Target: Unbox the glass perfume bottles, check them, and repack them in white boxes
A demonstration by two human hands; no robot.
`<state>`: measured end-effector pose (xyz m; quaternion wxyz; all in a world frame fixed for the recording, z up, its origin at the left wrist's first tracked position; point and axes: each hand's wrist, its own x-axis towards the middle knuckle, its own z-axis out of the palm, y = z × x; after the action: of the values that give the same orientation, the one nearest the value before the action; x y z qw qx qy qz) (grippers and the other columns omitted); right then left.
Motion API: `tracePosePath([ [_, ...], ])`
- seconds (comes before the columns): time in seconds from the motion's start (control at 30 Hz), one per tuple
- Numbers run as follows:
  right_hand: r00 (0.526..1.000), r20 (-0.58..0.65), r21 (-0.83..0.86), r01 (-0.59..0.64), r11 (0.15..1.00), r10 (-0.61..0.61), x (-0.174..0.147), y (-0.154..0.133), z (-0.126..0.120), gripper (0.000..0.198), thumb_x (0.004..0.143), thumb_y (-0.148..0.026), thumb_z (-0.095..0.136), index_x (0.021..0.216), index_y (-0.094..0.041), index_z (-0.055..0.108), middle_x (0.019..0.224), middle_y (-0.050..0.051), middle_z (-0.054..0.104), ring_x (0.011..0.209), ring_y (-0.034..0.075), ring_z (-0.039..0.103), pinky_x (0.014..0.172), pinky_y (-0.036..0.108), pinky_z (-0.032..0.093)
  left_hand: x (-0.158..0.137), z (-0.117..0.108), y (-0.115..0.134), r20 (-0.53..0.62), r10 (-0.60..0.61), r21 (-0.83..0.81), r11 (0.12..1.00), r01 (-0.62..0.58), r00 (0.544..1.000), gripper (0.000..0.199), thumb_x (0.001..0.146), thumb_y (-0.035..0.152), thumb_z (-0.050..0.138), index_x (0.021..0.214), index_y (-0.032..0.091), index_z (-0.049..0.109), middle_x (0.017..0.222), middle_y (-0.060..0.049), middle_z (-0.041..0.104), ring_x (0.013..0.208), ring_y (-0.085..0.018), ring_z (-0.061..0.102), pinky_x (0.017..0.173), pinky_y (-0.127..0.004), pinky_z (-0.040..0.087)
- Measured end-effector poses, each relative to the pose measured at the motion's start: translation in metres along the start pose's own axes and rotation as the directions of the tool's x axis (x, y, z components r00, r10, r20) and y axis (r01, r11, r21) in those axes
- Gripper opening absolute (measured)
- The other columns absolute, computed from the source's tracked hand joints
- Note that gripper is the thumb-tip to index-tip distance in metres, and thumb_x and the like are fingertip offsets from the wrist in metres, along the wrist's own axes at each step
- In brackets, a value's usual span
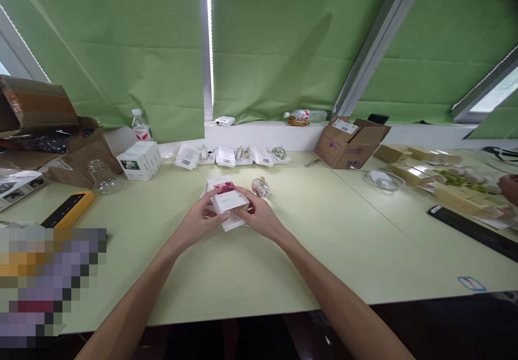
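Observation:
Between my two hands is a small white box (230,201) with a pink flower picture on its top. My left hand (201,215) grips its left side, thumb at the front edge. My right hand (261,214) has its fingers along the right side, thumb at the near corner. Under the box shows a white folded carton or tray (231,223), partly hidden by the box and my hands. Just beyond my right hand a round clear glass bottle (260,187) with a gold-coloured top lies on the table.
Along the back stand several white cartons with glass bottles, such as a round bottle (279,153). White boxes (140,161) and a yellow-black power strip (68,210) are left. At right are a cardboard box (350,144), a white cable (383,181) and another person's hand (509,187).

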<state>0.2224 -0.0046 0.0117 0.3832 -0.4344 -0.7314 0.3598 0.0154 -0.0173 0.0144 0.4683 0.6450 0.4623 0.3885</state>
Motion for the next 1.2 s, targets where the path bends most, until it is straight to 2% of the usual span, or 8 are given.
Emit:
tracePosePath([
  [0.37, 1.0, -0.009, 0.008, -0.008, 1.0, 0.008, 0.001, -0.001, 0.001, 0.054, 0.085, -0.03, 0.055, 0.137, -0.029, 0.044, 0.112, 0.005, 0.063, 0.074, 0.016, 0.058, 0.062, 0.028, 0.049, -0.001, 0.001, 0.004, 0.005, 0.0, -0.006, 1.0, 0.0, 1.0, 0.071, 0.076, 0.048, 0.066, 0.139, 0.032, 0.039, 0.127, -0.01, 0.055, 0.09, -0.023, 0.063, 0.082, -0.042, 0.053],
  [0.6, 0.999, 0.018, 0.018, -0.032, 0.999, 0.032, -0.001, -0.006, 0.001, 0.057, 0.088, -0.046, 0.053, 0.14, -0.03, 0.039, 0.104, 0.006, 0.064, 0.071, 0.017, 0.058, 0.06, 0.029, 0.049, -0.001, 0.001, 0.007, 0.001, 0.022, -0.052, 0.998, -0.022, 1.0, 0.064, 0.079, 0.049, 0.062, 0.137, 0.034, 0.041, 0.131, -0.009, 0.053, 0.096, -0.024, 0.063, 0.077, -0.038, 0.055],
  [0.77, 0.999, 0.017, 0.02, -0.047, 0.999, 0.046, -0.002, -0.012, -0.001, 0.06, 0.086, -0.053, 0.053, 0.14, -0.03, 0.04, 0.105, 0.007, 0.064, 0.075, 0.017, 0.059, 0.062, 0.03, 0.049, -0.001, 0.0, 0.009, 0.017, 0.005, -0.102, 0.995, -0.003, 1.0, 0.063, 0.08, 0.049, 0.061, 0.137, 0.034, 0.04, 0.128, -0.009, 0.055, 0.098, -0.024, 0.063, 0.077, -0.037, 0.054],
  [1.0, 0.997, 0.07, 0.038, -0.027, 0.999, 0.024, -0.004, -0.012, 0.0, 0.074, 0.079, -0.052, 0.063, 0.143, -0.029, 0.034, 0.112, 0.007, 0.062, 0.081, 0.017, 0.06, 0.069, 0.031, 0.05, -0.003, -0.003, 0.013, -0.02, -0.016, -0.112, 0.994, 0.013, 1.0, 0.061, 0.08, 0.05, 0.06, 0.136, 0.032, 0.042, 0.122, -0.008, 0.059, 0.102, -0.026, 0.062, 0.08, -0.037, 0.054],
  [1.2, 0.999, 0.045, 0.048, -0.021, 0.999, 0.018, -0.004, -0.012, 0.0, 0.066, 0.082, -0.051, 0.06, 0.14, -0.029, 0.039, 0.122, 0.008, 0.059, 0.083, 0.017, 0.061, 0.071, 0.032, 0.051, -0.003, -0.003, 0.014, -0.007, -0.029, -0.147, 0.989, 0.027, 1.0, 0.06, 0.081, 0.049, 0.059, 0.137, 0.034, 0.041, 0.124, -0.008, 0.058, 0.107, -0.026, 0.06, 0.08, -0.038, 0.055],
])
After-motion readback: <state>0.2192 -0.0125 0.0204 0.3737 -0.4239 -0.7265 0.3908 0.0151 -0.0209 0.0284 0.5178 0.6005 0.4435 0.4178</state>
